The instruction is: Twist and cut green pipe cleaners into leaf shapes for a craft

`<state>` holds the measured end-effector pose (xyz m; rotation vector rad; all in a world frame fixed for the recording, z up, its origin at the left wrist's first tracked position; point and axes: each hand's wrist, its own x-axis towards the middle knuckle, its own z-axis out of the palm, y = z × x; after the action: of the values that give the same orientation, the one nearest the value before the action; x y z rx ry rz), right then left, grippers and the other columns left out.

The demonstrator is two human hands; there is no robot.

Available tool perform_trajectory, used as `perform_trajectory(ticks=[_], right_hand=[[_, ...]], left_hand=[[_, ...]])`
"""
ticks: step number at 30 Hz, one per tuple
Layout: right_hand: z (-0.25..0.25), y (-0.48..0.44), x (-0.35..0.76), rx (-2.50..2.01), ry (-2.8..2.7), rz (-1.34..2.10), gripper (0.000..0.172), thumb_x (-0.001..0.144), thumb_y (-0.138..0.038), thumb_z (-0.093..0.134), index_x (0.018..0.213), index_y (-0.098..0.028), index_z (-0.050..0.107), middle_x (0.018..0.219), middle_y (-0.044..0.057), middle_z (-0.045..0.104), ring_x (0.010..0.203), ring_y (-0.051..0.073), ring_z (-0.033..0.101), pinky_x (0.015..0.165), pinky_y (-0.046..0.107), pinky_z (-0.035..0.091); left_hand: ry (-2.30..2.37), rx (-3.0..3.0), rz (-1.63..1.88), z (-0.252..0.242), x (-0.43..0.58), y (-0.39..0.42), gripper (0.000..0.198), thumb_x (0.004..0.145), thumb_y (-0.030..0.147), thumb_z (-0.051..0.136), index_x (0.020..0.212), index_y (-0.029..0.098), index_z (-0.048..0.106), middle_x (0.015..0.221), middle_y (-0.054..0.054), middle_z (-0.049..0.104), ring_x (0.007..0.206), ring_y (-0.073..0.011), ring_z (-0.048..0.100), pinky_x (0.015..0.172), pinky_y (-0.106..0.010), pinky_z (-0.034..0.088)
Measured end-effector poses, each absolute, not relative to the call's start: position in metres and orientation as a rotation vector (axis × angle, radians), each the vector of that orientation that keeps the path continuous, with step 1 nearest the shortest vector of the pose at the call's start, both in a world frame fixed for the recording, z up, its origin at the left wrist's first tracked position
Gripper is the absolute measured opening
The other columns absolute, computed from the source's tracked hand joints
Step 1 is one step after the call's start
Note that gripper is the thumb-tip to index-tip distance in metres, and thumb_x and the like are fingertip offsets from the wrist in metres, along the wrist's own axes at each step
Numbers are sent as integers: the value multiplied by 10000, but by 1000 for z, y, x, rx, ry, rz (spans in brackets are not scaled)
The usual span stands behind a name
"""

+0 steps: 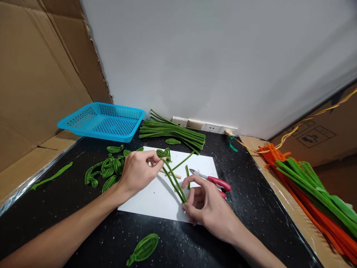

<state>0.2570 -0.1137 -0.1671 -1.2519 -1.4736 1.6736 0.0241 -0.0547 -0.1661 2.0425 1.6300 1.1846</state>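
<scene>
A dark green pipe cleaner [175, 182], doubled into two near-parallel strands, stretches between my hands above a white paper sheet [142, 203]. My left hand [141, 169] pinches its upper left end. At the lower right end, the thumb and fingers of my right hand [206, 204] are closed on it. Just beyond my right hand lie red-handled pliers [217, 182], partly hidden by it. A thin wooden stick [175, 175] and short green pieces rest on the paper behind the strands. Left of my left hand is a pile of green leaf shapes [108, 167] bent from pipe cleaners.
A blue basket [131, 138] stands at the back left, beside a bundle of green pipe cleaners [173, 132]. One leaf shape [145, 247] lies near the front. Orange [304, 204] and bright green pipe cleaners [315, 186] lie right. Wall sockets [212, 128] hold a plug with a wire.
</scene>
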Motion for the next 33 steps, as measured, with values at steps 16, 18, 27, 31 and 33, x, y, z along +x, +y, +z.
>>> perform_trajectory(ticks=[16,18,27,31,33], right_hand=[[-158,-110,264,-1237,-1450,1843,409,721,-104,696,1058,-217,496,673,-101,578,532,105,615,430,176,508],[-153,-108,266,-1247,-1439,1860,410,717,-109,706,1055,-214,498,686,-97,586,520,99,612,428,176,513],[-144,-108,271,-1223,-1450,1870,363,720,-99,724,1007,-209,532,700,-85,599,501,84,568,422,187,513],[-147,-108,269,-1170,-1449,1821,328,771,-173,786,997,-208,550,674,-70,616,487,88,563,445,204,522],[-151,-108,267,-1124,-1420,1827,366,789,-231,825,1045,-202,566,667,-62,629,513,104,593,477,218,540]], left_hand=[[1587,1686,1029,-158,26,-48,241,750,305,727,573,158,655,510,-6,558,493,-110,410,463,-240,252],[1577,1682,1024,-157,25,-47,254,745,303,729,556,155,646,495,-4,551,481,-104,398,457,-236,244],[1397,1612,1143,-157,26,-46,110,717,168,730,823,139,722,471,65,496,458,-83,388,468,-212,303],[1248,1505,1152,-154,24,-45,234,747,185,746,975,139,729,496,71,500,464,-86,415,464,-205,320],[1131,1415,1075,-152,22,-46,302,787,245,750,1071,144,730,513,54,537,443,-86,411,437,-208,284]])
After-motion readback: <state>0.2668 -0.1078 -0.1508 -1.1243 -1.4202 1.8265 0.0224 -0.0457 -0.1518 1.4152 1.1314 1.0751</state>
